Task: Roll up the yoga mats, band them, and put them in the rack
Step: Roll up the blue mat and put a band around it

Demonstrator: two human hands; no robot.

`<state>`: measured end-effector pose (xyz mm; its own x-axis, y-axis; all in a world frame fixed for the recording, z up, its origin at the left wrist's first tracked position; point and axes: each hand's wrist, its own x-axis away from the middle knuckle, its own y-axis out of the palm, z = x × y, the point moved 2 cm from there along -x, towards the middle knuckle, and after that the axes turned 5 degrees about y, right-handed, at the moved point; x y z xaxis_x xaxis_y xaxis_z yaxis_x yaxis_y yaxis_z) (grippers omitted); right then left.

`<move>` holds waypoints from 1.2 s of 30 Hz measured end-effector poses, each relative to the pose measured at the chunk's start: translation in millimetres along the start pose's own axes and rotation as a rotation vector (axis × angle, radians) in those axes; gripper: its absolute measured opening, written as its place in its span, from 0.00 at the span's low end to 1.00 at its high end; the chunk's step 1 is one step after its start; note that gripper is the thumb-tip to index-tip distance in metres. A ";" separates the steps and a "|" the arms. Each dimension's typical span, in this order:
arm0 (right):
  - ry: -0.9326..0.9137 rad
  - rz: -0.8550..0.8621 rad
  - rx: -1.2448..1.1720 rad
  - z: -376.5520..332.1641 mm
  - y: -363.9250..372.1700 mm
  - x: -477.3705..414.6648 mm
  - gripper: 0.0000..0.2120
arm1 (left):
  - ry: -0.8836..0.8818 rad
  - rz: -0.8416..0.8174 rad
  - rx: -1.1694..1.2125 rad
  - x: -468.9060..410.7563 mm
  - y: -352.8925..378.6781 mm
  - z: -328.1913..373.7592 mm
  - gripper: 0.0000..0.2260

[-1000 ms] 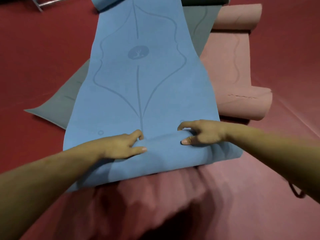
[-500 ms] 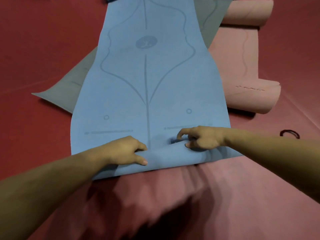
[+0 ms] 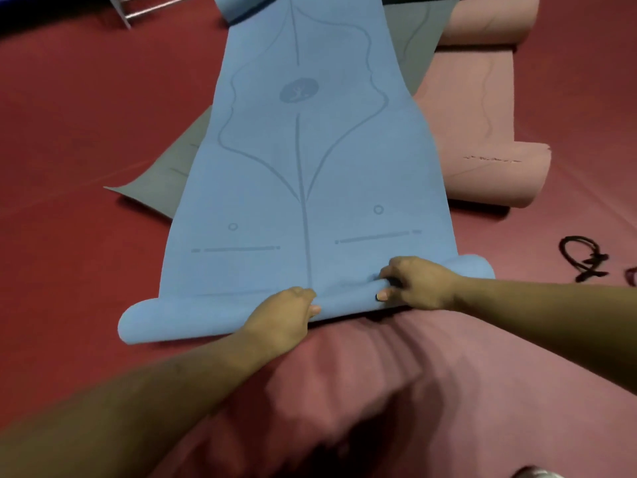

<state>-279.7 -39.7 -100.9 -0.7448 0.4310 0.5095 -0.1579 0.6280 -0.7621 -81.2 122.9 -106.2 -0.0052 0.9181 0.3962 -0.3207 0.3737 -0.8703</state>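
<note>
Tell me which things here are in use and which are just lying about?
In use: long blue printed yoga mat, near end rolled; left hand, right hand gripping the roll.
Lying about: partly rolled pink yoga mat; flat grey yoga mat; black elastic bands on red floor.

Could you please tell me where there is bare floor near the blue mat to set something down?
The widest bare red floor lies left of the blue mat, on both sides of the grey mat corner. A smaller patch lies right, bordered by the blue mat, the pink mat and the black bands. Further back on the right, the mats are packed together.
</note>
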 end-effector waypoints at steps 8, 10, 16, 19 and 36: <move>0.059 -0.045 -0.168 -12.3 2.0 -2.1 0.05 | 0.086 0.292 -0.421 25.1 15.8 -35.0 0.36; 0.048 -0.064 -0.268 -13.4 0.3 -8.4 0.04 | 0.054 0.214 -0.409 26.5 22.3 -37.4 0.39; -0.028 -0.038 -0.034 -18.0 9.0 -11.1 0.07 | -0.035 -0.102 -0.283 22.9 11.5 -29.7 0.27; -0.117 0.114 0.166 -38.8 21.5 1.1 0.27 | -0.023 -0.153 -0.043 17.3 -1.7 -32.4 0.24; -0.012 -0.251 -0.129 -64.6 2.8 -14.0 0.29 | 0.001 0.146 -0.482 51.4 21.4 -37.0 0.38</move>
<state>-227.8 -2.1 -84.4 -0.7007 0.2446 0.6702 -0.2548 0.7916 -0.5553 -53.3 183.0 -115.3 -0.0166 0.9655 0.2600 0.1568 0.2593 -0.9530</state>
